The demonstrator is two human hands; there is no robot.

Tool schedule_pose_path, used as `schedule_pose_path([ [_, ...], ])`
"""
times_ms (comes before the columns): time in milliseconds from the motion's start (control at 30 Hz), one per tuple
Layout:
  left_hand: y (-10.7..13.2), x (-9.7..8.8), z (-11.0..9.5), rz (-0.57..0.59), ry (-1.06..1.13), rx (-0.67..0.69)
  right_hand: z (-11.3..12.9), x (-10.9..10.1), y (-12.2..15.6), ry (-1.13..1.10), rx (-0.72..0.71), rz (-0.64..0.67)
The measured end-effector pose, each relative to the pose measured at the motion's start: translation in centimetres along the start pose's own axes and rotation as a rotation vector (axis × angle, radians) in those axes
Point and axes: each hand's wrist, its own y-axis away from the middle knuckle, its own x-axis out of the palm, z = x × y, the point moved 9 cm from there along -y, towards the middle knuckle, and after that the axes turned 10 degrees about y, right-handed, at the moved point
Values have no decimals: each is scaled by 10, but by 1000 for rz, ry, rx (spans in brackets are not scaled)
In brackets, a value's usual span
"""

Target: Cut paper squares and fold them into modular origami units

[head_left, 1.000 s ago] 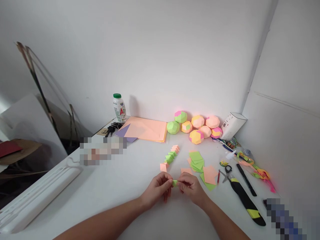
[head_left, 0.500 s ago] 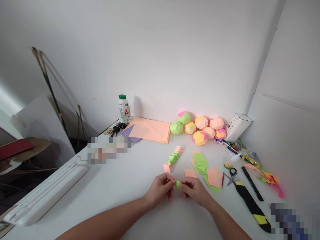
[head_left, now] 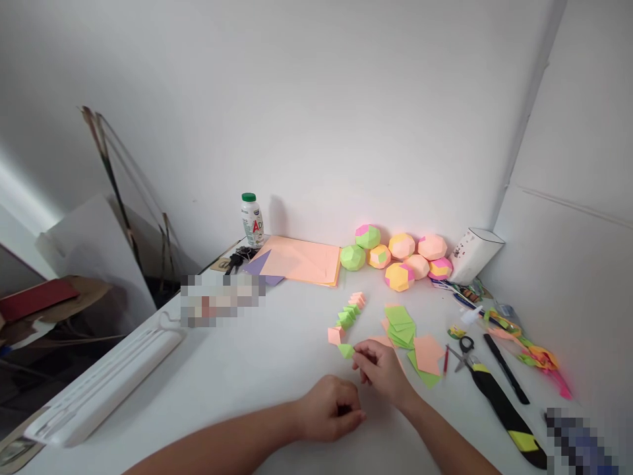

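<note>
A small green folded paper piece [head_left: 345, 350] is pinched between the thumb and fingers of my right hand [head_left: 382, 371]. It is at the near end of a slanting row of folded paper pieces, close to a peach folded piece [head_left: 335, 336]. Farther along the row stand green folded pieces [head_left: 349, 315] and, at the far end, more peach ones [head_left: 357, 300]. My left hand [head_left: 332, 408] rests on the white table nearer to me, its fingers curled in and nothing visible in them. Right of the row lies a loose stack of green paper squares [head_left: 401, 326] with peach squares [head_left: 428, 354].
Several faceted paper balls [head_left: 399, 276] sit by the wall. Scissors [head_left: 464, 349], a black and yellow cutter [head_left: 504, 409], a black pen [head_left: 505, 367] and a glue bottle [head_left: 469, 318] lie right. Peach sheets [head_left: 301, 258] and a white bottle [head_left: 253, 223] are behind.
My left hand has let go of the green folded paper piece and drawn back toward me, fingers curled. My right hand has carried the piece forward to the row's near end.
</note>
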Motion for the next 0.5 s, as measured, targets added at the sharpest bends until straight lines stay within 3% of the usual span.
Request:
schedule_pose_path([
  [200,-2,0,4,-9,-65,-10,5,32,-31,108,48,-4],
  [300,-2,0,2,-17,-75,3,3,37,-33,136,35,-26],
  [400,-1,-1,2,-20,-64,-20,12,27,-21,213,-97,-55],
  [500,0,-2,4,-21,-34,-80,18,2,-3,353,-195,-103],
])
